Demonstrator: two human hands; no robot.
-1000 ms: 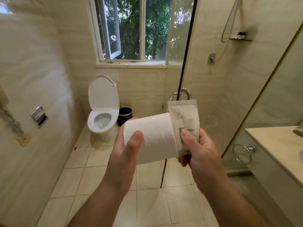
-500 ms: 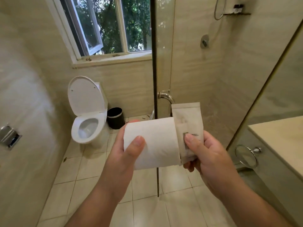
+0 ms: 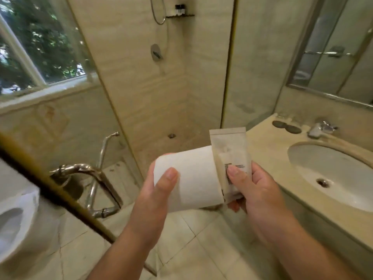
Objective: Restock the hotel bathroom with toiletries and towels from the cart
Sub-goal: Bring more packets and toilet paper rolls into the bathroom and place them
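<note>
Roll (image 3: 187, 178) status: white toilet paper, soft matte surface, plain cylinder lying on its side and tilted up to the right. You hold it mid-air over the floor tiles (image 3: 181, 239), in front of the shower. Your left hand (image 3: 155, 190) is wrapped round its left end, thumb flat on the front, fingers behind it with only their tips showing over the top.

Packet (image 3: 230, 146): flat rectangular paper sachet, beige, crimped strip along the top edge, small block of dark print low on the face. It stands upright, left edge against the roll's right end. Your right hand (image 3: 256, 190) pinches its lower half, thumb on the print, fingers curled behind. What's inside it I can't tell.

Surroundings:
- Counter (image 3: 268, 150) to your right: beige stone, polished, rounded front edge.
- Basin (image 3: 302, 158): white oval bowl sunk in the counter, metal drain in the middle.
- Tap (image 3: 321, 128): chrome, behind the basin; two dark round discs (image 3: 286, 126) just beside it.
- Mirror (image 3: 333, 47) on the wall above, metal frame.
- Shower walls: beige veined tile; round chrome valve (image 3: 155, 52), small dark shelf (image 3: 180, 15) above it.
- Curved chrome door handle (image 3: 80, 170) at left, white toilet (image 3: 16, 219) at the frame edge.
</note>
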